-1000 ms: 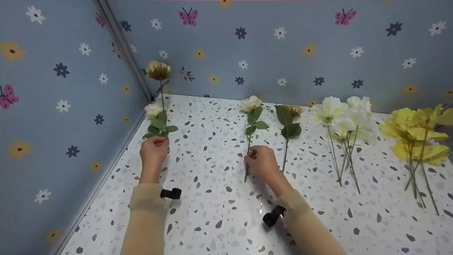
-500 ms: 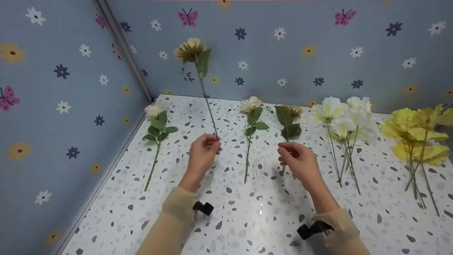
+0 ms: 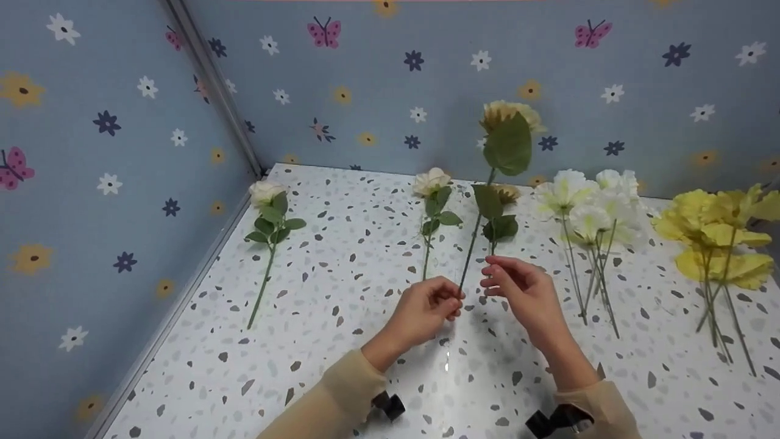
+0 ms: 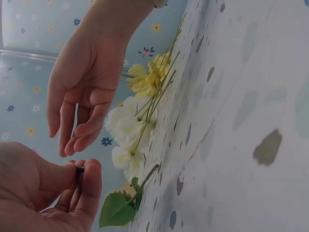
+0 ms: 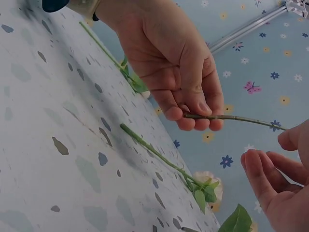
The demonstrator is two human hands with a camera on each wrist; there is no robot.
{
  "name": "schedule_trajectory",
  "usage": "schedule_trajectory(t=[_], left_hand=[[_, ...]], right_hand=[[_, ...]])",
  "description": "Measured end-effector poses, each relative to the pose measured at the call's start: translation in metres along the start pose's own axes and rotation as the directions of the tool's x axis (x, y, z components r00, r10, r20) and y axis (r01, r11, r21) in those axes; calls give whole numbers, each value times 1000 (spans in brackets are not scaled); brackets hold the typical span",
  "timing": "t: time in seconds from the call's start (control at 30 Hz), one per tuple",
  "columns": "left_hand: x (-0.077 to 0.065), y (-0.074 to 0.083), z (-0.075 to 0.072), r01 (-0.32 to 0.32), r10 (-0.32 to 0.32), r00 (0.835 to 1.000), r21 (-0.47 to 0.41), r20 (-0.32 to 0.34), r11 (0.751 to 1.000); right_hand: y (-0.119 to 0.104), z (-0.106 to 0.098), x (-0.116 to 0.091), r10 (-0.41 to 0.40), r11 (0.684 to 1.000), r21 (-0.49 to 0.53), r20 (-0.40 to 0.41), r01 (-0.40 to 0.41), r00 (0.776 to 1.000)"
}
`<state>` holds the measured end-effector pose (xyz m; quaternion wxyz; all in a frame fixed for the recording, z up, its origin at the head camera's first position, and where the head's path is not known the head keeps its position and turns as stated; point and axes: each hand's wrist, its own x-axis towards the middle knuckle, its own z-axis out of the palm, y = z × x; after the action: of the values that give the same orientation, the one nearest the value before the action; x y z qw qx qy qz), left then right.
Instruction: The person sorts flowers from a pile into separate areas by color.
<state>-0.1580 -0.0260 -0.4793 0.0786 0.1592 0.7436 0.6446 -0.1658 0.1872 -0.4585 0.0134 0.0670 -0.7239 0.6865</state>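
Observation:
My left hand (image 3: 423, 311) pinches the lower end of a long stem, raised and tilted, whose cream-and-tan flower (image 3: 512, 116) and big green leaf (image 3: 510, 146) show against the back wall. In the right wrist view the stem (image 5: 236, 118) comes out between thumb and fingers. My right hand (image 3: 527, 292) has its fingers loosely bent and holds nothing; it is just to the right of that stem. Behind its fingertips another tan flower (image 3: 507, 194) with dark green leaves lies on the table. A cream rose (image 3: 432, 181) lies left of it.
Another cream rose (image 3: 266, 192) lies at the far left of the speckled table (image 3: 341, 372). To the right lie a bunch of white flowers (image 3: 591, 216) and a bunch of yellow flowers (image 3: 722, 235). Patterned blue walls (image 3: 378, 79) stand at the back and left.
My left hand has carried the tan-backed flower from the far left across to the right, close to my right hand. My right hand has moved right, from the middle rose to the lying tan flower.

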Motion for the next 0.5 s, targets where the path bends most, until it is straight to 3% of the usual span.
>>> schedule_trajectory(t=[0.23, 0.5], left_hand=[[-4, -4, 11, -16, 15, 1000, 88, 16, 996], [-5, -4, 17, -16, 13, 999, 89, 36, 996]], right_hand=[[-3, 5, -3, 24, 998, 56, 19, -25, 1000], [3, 6, -4, 54, 997, 44, 27, -56, 998]])
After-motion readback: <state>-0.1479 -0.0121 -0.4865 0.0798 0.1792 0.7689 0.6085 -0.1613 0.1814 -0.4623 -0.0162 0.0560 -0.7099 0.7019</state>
